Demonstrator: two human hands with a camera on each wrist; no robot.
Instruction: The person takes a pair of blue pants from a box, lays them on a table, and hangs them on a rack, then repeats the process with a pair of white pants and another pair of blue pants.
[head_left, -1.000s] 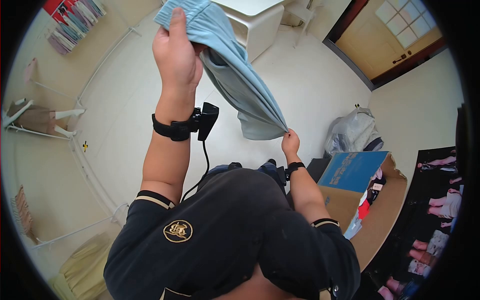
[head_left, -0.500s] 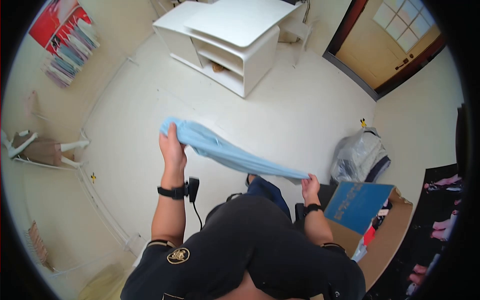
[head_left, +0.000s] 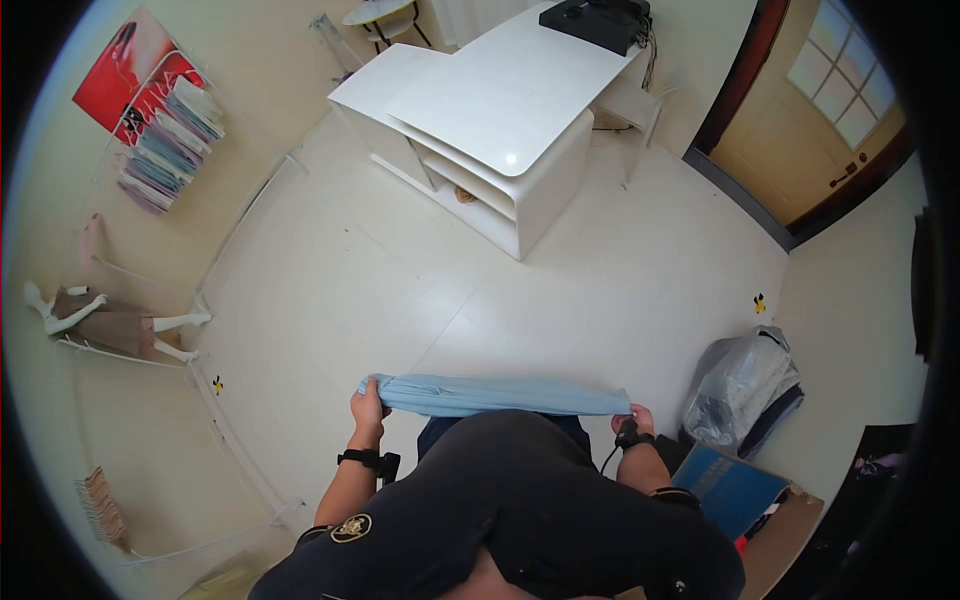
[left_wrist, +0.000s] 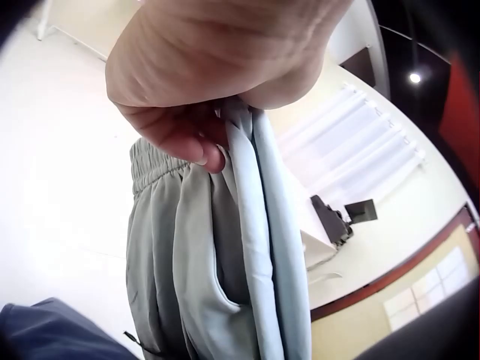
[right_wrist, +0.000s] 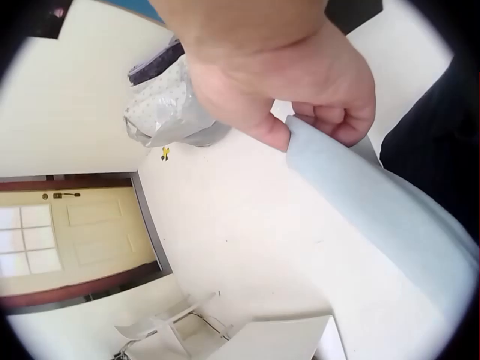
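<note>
Light blue pants (head_left: 500, 394) stretch sideways in front of the person's waist. At one end, my left hand (head_left: 367, 408) grips them by the waist. The left wrist view shows the gathered elastic waistband (left_wrist: 154, 166) beside the curled fingers, with folded cloth and a pocket opening below. My right hand (head_left: 638, 416) pinches the other end. In the right wrist view, the thumb and fingers hold the corner of the folded leg end (right_wrist: 330, 157), and the cloth runs off toward the lower right.
A white counter (head_left: 470, 100) with shelves stands ahead, a black device (head_left: 597, 22) on top. On the right are a clear plastic bag of cloth (head_left: 735, 390) and a cardboard box (head_left: 730, 495) holding clothes. A mannequin (head_left: 110, 320) and hanging garments (head_left: 170, 145) are at left.
The pants have come down from high at the left to waist height and now stretch nearly level between both hands. The head view has shifted to show more of the counter.
</note>
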